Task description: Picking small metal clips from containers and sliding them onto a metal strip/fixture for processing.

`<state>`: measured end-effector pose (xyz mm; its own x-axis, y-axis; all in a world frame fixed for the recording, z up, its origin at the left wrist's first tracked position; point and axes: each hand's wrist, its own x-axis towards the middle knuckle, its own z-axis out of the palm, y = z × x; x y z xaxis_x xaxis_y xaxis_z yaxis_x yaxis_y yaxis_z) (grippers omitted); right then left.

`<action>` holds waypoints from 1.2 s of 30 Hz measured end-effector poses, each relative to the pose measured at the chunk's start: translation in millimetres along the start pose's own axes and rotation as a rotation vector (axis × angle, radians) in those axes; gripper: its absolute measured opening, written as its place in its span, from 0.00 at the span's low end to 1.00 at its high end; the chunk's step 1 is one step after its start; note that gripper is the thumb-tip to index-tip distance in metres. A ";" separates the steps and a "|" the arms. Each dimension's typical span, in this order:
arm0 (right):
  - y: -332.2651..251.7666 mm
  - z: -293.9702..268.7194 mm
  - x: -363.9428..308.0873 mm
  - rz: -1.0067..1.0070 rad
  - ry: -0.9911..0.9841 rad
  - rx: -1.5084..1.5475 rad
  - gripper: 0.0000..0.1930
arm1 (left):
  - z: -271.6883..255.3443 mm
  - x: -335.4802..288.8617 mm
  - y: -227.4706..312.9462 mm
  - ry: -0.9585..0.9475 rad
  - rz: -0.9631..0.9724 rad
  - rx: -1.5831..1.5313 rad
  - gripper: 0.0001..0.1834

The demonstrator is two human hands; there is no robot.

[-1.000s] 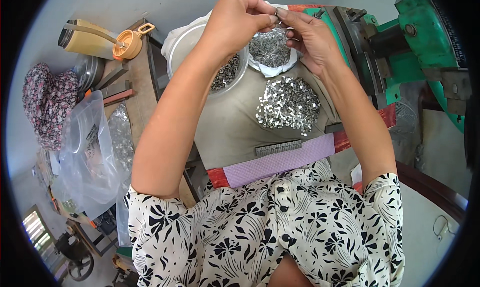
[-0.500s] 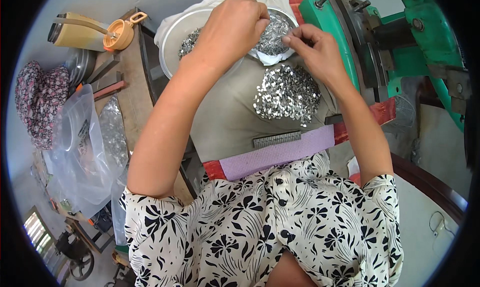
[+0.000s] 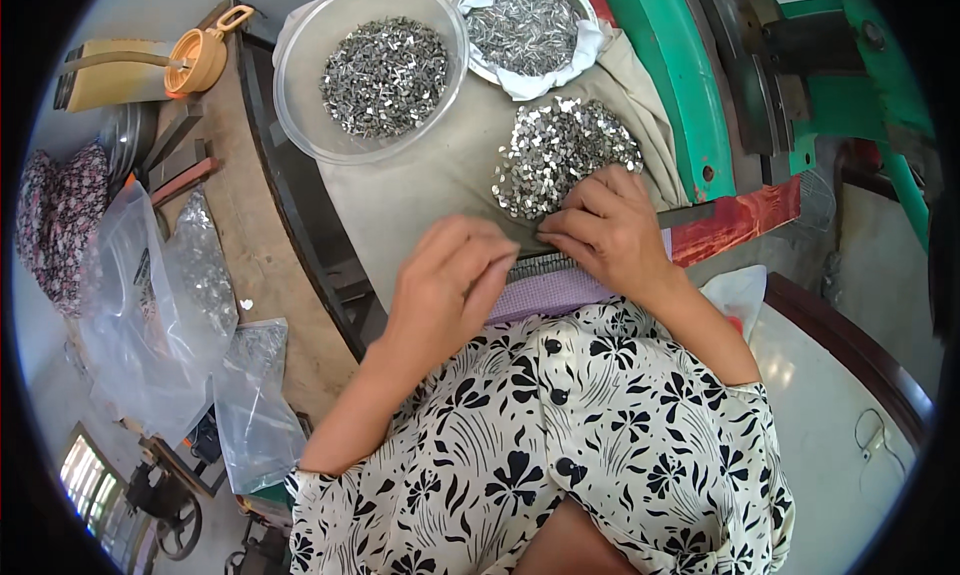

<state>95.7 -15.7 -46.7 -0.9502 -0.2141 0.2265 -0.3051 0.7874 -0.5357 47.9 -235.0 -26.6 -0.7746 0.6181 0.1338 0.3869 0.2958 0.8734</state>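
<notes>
My left hand (image 3: 445, 290) hovers by the left end of a dark ridged bar (image 3: 545, 266). Its thumb and fingertips are pinched together; anything between them is too small to make out. Just across from it, my right hand (image 3: 615, 233) rests at the near edge of a pile of small shiny metal pieces (image 3: 560, 145). Those fingers are pinched too, over the bar, and whatever they hold is hidden. Behind the pile stands a round metal dish (image 3: 590, 3) lined with white plastic, holding thin metal pins. Left of it is a clear plastic bowl (image 3: 295, 100) with small metal parts inside.
A purple mesh strip (image 3: 530, 300) lies along the cloth-covered surface's front edge. Green machinery (image 3: 660, 75) rises close on the right. On the left, a wooden bench (image 3: 240, 185) bears an orange lid (image 3: 197, 62), and clear plastic bags (image 3: 260, 415) lie along its side.
Both hands have come back from the bowl and dish to the front edge, around the ridged bar. The bowl and dish now show uncovered, and the view has shifted slightly.
</notes>
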 end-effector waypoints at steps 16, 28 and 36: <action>-3.6 4.9 -3.1 0.023 0.017 -0.032 0.07 | 35.3 -11.3 -4.7 -0.060 0.049 0.226 0.10; -3.6 5.3 -5.6 0.046 0.061 -0.006 0.08 | 44.4 -14.2 -6.2 -0.068 -0.029 0.214 0.15; -6.3 5.8 -6.2 0.083 0.049 -0.008 0.07 | 22.5 -32.3 -9.3 -0.030 -0.082 0.294 0.21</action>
<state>103.1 -22.7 -49.5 -0.9677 -0.1197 0.2217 -0.2252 0.8058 -0.5477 80.6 -241.4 -49.6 -0.7958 0.6034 0.0510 0.4554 0.5408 0.7072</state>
